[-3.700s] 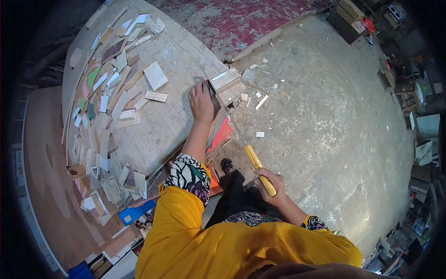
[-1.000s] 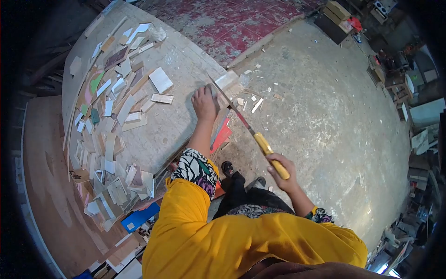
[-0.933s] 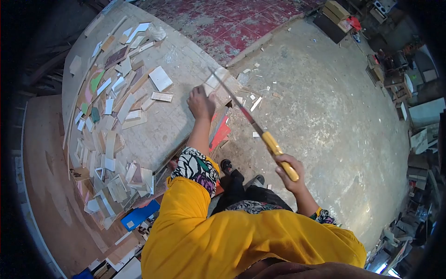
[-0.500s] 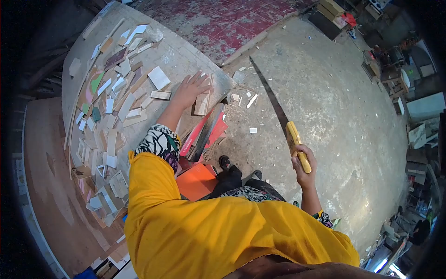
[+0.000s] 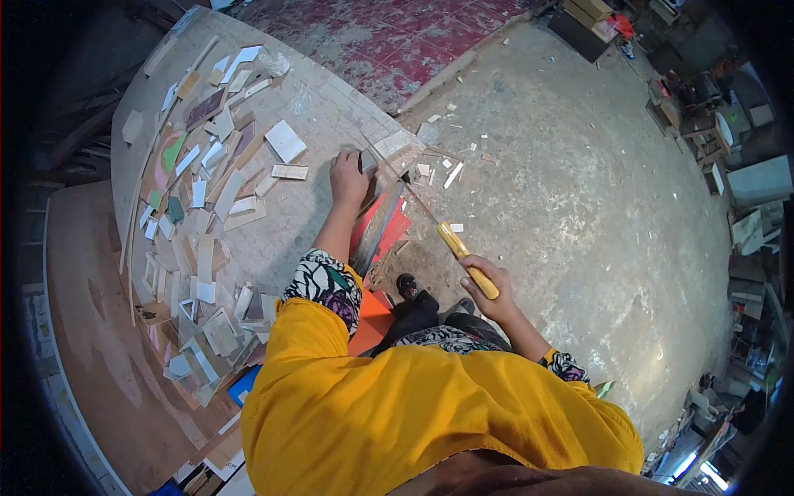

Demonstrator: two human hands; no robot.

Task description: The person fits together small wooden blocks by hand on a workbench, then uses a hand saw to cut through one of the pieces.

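Note:
My right hand [image 5: 488, 288] is wrapped round the yellow handle of a handsaw [image 5: 453, 240]. The saw's thin blade slants up and left over the corner of the worktable [image 5: 322, 103]. Near that corner, my left hand [image 5: 350, 178] has its fingers curled over a small dark-edged piece [image 5: 367, 163], partly hidden by the hand. A small wooden block [image 5: 289, 172] and a white rectangular piece [image 5: 285, 141] lie just left of my left hand.
Many wood and white offcuts [image 5: 205, 258] cover the table's left side. Below the table corner are red and orange sheets [image 5: 392, 229]. Small scraps [image 5: 452, 174] lie on the concrete floor [image 5: 579, 207]. Boxes [image 5: 583, 31] and clutter line the right side.
My right hand has brought the saw left, its blade now over the table corner. My left hand, flat and spread before, has curled its fingers round the piece near the corner.

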